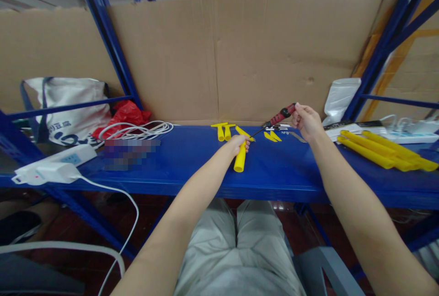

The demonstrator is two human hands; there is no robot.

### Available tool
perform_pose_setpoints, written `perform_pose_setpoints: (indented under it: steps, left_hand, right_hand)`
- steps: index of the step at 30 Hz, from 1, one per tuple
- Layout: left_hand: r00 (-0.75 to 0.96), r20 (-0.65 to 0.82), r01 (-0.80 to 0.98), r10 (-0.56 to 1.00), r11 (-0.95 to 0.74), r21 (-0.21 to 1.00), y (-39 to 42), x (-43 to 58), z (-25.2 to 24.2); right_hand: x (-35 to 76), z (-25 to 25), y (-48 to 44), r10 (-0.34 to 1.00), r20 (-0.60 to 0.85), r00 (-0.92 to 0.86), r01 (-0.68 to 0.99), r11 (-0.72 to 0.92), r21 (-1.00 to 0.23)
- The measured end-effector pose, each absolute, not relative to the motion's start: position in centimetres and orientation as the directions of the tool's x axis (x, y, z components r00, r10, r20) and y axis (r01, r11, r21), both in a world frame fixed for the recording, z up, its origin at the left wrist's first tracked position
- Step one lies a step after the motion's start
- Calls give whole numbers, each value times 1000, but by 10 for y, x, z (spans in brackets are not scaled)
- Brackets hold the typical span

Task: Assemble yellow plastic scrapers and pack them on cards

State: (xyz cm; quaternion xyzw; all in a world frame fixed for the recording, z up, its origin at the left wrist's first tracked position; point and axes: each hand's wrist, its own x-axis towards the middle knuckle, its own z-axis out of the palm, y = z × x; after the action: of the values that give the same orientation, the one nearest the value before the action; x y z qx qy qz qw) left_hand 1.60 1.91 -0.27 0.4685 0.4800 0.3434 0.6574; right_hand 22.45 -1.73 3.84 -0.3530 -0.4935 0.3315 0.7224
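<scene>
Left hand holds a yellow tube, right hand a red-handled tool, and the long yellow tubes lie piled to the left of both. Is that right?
Not quite: the head view shows the long yellow tubes piled to the right of both the left hand and the right hand. The rest stands.

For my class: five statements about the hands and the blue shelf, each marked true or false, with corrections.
1. The left hand grips a yellow tube. True.
2. The right hand holds a red-and-black tool. True.
3. The tool's tip points away from the left hand. False: it points toward it.
4. Several long yellow tubes lie toward the picture's right side. True.
5. The red plastic bag is beside those long tubes. False: the red plastic bag is on the left, by the cloth bag.
</scene>
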Motion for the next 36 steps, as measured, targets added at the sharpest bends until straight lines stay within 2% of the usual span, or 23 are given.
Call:
perform_pose_setpoints:
  steps: [16, 22, 36]
  left_hand:
    - [273, -301, 11, 914, 310, 951, 13, 16, 1]
    - [267, -311, 16, 912, 318, 948, 13, 16, 1]
    - [281, -300, 1, 911, 313, 950, 17, 16, -1]
  right_hand:
    - [225, 38, -17, 829, 471, 303, -79, 514, -854]
    - [223, 39, -20, 844, 478, 244, -104, 513, -852]
    - [223, 37, -18, 836, 447, 317, -71, 491, -868]
